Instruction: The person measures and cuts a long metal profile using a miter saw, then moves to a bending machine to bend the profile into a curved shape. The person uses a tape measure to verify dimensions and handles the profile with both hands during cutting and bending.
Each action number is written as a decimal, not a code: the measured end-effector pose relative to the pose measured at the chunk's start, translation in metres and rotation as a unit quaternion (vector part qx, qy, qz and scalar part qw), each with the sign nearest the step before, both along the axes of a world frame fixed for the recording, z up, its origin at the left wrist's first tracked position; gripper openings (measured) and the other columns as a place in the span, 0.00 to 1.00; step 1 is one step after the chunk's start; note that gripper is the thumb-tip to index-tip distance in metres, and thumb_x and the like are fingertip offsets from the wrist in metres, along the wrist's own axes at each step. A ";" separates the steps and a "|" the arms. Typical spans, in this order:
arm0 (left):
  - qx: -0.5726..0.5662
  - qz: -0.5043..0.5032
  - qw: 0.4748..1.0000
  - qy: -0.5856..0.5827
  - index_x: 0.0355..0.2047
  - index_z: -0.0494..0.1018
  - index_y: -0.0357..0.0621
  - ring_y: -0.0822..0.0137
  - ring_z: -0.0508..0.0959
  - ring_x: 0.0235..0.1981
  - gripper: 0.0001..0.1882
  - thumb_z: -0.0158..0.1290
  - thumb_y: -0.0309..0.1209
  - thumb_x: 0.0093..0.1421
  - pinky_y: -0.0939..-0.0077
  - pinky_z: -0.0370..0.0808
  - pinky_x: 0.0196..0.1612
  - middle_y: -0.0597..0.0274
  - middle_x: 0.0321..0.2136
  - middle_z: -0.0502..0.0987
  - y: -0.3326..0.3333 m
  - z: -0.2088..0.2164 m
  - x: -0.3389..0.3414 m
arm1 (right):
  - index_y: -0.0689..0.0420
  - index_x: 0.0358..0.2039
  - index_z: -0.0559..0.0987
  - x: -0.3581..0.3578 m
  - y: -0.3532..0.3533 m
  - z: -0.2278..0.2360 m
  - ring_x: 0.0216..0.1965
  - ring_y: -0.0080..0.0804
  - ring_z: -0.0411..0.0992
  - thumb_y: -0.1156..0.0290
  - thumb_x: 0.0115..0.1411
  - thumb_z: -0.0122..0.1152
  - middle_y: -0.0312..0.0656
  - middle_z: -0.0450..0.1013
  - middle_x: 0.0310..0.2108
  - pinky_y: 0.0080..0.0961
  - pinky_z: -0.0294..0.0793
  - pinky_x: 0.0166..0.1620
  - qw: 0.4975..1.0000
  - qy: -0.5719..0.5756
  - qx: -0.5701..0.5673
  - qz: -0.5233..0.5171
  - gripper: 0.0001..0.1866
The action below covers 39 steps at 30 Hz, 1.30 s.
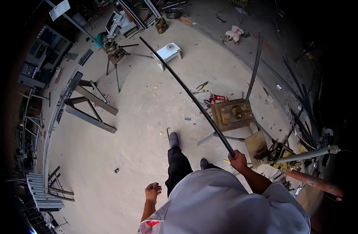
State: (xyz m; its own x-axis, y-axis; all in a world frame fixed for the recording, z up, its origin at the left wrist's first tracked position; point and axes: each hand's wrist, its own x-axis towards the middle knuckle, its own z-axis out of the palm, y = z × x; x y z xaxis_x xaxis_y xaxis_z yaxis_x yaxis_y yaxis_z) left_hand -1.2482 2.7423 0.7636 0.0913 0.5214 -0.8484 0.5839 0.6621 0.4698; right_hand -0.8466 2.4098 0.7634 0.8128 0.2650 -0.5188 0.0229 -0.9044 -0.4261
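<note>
My right hand (pixel 238 160) is wrapped round the near end of a long, straight black bar (pixel 190 96). The bar slants up and away to the left over the floor, its far tip near a small white stool (pixel 168 52). Just right of the bar stands a yellowish metal machine (pixel 232 114) on splayed legs. A red package (pixel 217 98) lies against the machine's far side. My left hand (pixel 153 191) hangs low beside my leg, its fingers loosely curled and nothing seen in them.
Grey metal frames (pixel 91 102) stand at the left, by a long rail. A tripod stand (pixel 115 54) is at the far left. More machinery with a pale pipe (pixel 303 154) is close on my right. Pliers (pixel 202 85) and scraps lie on the concrete floor (pixel 136 136).
</note>
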 end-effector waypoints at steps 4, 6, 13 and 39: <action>-0.007 -0.102 0.995 0.007 0.43 0.79 0.38 0.69 0.82 0.29 0.15 0.57 0.39 0.69 0.74 0.79 0.32 0.57 0.32 0.83 0.132 -0.038 0.087 | 0.58 0.33 0.79 0.015 0.062 -0.003 0.34 0.60 0.80 0.53 0.63 0.64 0.56 0.80 0.27 0.52 0.78 0.39 0.999 -0.028 -0.023 -0.030 0.19; -0.002 -0.176 0.984 0.020 0.43 0.79 0.36 0.70 0.82 0.30 0.16 0.56 0.39 0.68 0.75 0.78 0.32 0.58 0.31 0.83 0.199 -0.046 0.133 | 0.58 0.34 0.79 0.021 0.093 -0.008 0.34 0.61 0.80 0.53 0.63 0.64 0.56 0.80 0.27 0.52 0.78 0.38 0.998 -0.018 -0.022 -0.058 0.18; 0.099 -0.288 0.951 -0.059 0.43 0.79 0.37 0.73 0.79 0.28 0.15 0.55 0.38 0.70 0.77 0.75 0.31 0.60 0.30 0.83 0.395 0.002 0.353 | 0.58 0.34 0.79 0.062 0.201 0.025 0.35 0.63 0.80 0.54 0.64 0.63 0.58 0.80 0.28 0.52 0.78 0.39 0.991 0.029 -0.024 -0.130 0.18; 0.014 -0.582 0.813 -0.005 0.44 0.78 0.39 0.73 0.81 0.31 0.17 0.58 0.42 0.67 0.78 0.76 0.33 0.64 0.32 0.81 0.541 -0.110 0.879 | 0.53 0.39 0.76 0.343 0.355 -0.038 0.37 0.63 0.79 0.53 0.65 0.60 0.56 0.80 0.31 0.56 0.77 0.40 0.938 0.071 -0.040 -0.336 0.16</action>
State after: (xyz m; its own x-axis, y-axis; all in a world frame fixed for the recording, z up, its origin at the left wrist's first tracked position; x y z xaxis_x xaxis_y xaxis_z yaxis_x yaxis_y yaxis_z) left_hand -0.3696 3.2834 0.6537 0.5438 0.0948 -0.8339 0.8031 -0.3471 0.4843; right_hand -0.5035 2.7650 0.7249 0.7026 -0.3280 -0.6314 -0.6169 -0.7230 -0.3109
